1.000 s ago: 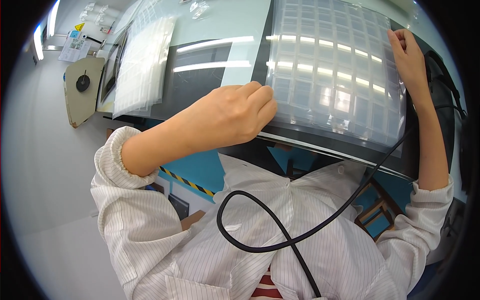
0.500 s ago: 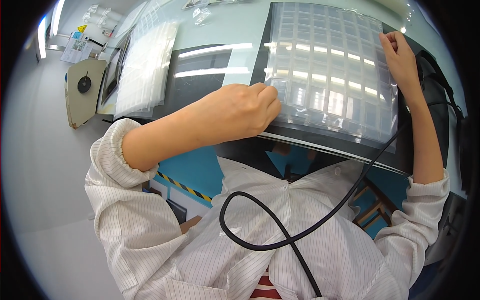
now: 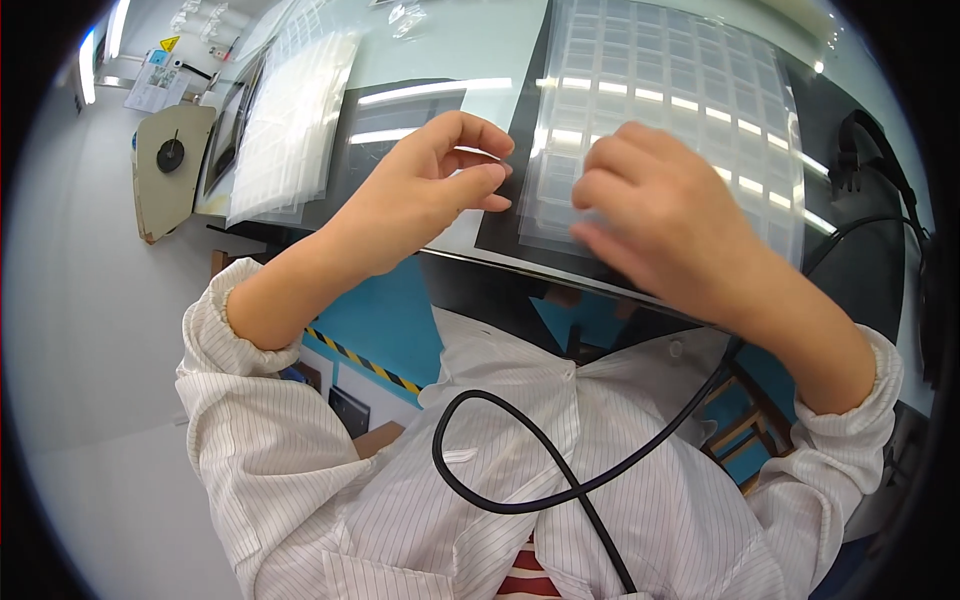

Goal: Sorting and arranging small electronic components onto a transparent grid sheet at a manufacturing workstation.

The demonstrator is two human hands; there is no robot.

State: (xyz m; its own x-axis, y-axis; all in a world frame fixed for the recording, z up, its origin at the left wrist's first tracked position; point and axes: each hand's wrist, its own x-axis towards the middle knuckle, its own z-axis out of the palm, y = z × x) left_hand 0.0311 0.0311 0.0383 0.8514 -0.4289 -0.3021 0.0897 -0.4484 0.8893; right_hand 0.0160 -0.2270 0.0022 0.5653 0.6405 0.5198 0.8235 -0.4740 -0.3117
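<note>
Blue floor (image 3: 400, 305) shows below your black-and-pale tabletop (image 3: 435, 55); clear gridded sheets (image 3: 700, 85) lie beside your left hand (image 3: 430, 180), fingers parted, and beneath your right hand (image 3: 670, 205), grip unclear.

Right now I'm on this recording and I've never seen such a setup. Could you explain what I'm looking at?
There is no robot here: the left hand and right hand are a person's own, bare, below striped sleeves. A wide fisheye camera on the person's head looks down, which is why straight edges bend. On the glossy table lies clear gridded plastic sheeting, with whitish sheets farther left. The left hand is beside the sheeting with its fingers loosely curved, apparently holding nothing. The right hand is over the sheeting but blurred, so I can't tell whether it holds anything. The black cable loops in front of the person's shirt.
</note>
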